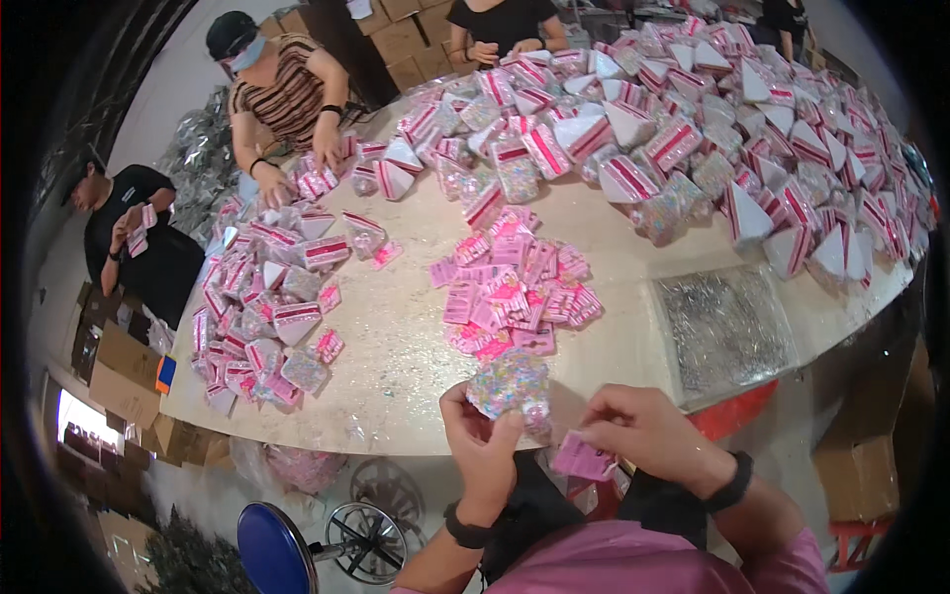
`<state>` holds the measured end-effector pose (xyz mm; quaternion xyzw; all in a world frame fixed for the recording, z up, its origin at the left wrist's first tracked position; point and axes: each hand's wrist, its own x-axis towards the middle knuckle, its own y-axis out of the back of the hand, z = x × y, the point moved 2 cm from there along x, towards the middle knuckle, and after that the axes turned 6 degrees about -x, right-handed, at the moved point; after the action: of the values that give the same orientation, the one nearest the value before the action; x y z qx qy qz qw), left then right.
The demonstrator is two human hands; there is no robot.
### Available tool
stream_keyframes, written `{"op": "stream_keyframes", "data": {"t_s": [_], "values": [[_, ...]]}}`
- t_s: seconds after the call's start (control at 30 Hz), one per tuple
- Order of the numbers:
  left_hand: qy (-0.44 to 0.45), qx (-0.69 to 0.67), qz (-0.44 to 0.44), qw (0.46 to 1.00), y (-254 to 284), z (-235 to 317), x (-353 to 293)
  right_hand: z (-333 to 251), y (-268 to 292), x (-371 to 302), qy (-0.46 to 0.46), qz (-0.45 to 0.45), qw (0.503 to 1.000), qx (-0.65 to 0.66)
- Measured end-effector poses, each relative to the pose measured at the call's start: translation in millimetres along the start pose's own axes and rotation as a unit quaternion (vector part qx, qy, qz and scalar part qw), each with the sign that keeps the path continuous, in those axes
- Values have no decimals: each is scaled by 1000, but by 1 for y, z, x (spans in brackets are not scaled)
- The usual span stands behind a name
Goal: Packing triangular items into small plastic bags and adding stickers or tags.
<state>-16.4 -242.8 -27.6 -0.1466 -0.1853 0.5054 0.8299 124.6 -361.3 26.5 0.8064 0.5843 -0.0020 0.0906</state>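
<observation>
Pink shirt (614, 559) up close, left hand (483, 445) with fingers round speckly packet (510, 383), right hand (648, 431) with pinch on pink card (582, 459)

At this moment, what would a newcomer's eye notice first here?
Probably the huge heap of pink-and-white wedges at the far right of the table; next, the pile of pink cards near its middle. Nearer, the left fingers hold a speckled packet, and the right fingers a single pink card.

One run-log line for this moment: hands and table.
left hand: holding speckled packet | right hand: holding pink card | table: card pile ahead, packet heap left
</observation>
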Motion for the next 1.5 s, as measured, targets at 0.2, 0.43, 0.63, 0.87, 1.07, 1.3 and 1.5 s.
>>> {"op": "stream_keyframes", "data": {"t_s": [0.2,0.43,0.63,0.87,1.07,1.3,1.5], "values": [[16,15,85,996,41,42,51,-10,79,-36,-23,157,985,-72],[-271,363,232,861,129,129,165,18,151,-38,76,270,814,-509],[-147,524,-58,837,101,58,142,33,148,-23,82,188,804,-558],[-121,539,-143,821,37,26,160,40,158,-23,47,208,889,-405],[-37,653,-168,738,18,8,173,44,147,-16,133,203,848,-472],[-67,543,-117,829,25,20,174,36,153,-14,150,227,853,-446],[-96,462,-87,877,16,42,181,29,155,-12,5,248,908,-337]]}}
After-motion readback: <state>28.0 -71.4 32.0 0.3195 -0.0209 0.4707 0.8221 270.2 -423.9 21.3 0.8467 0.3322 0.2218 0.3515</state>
